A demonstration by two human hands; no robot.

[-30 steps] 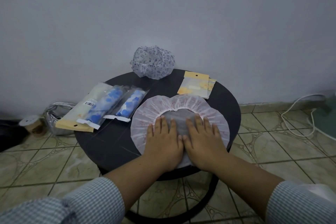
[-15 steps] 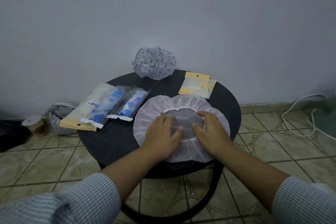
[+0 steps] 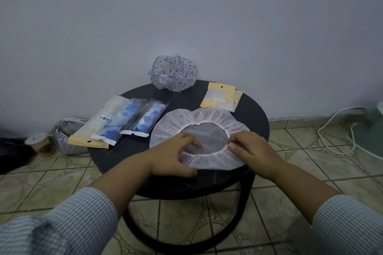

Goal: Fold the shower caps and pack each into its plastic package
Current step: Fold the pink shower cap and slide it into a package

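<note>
While lying flat, pink shower cap (image 3: 204, 116), near rim between gripping hands

A round black bench (image 3: 107, 161) stands on a tiled floor (image 3: 310, 161), close to a plain pale wall (image 3: 186, 16). The bench has a curved black frame (image 3: 186, 248) under it. To the left of the bench, on the floor by the wall, lies a shiny silver bundle (image 3: 66, 134). Just left of that bundle sits a small brown roll with a pale top (image 3: 39, 141). Farther left is something dark (image 3: 12, 151), too dim to tell. To the right of the bench, a white cord (image 3: 331, 130) loops over the floor near a green thing (image 3: 373, 130) at the edge.
</note>
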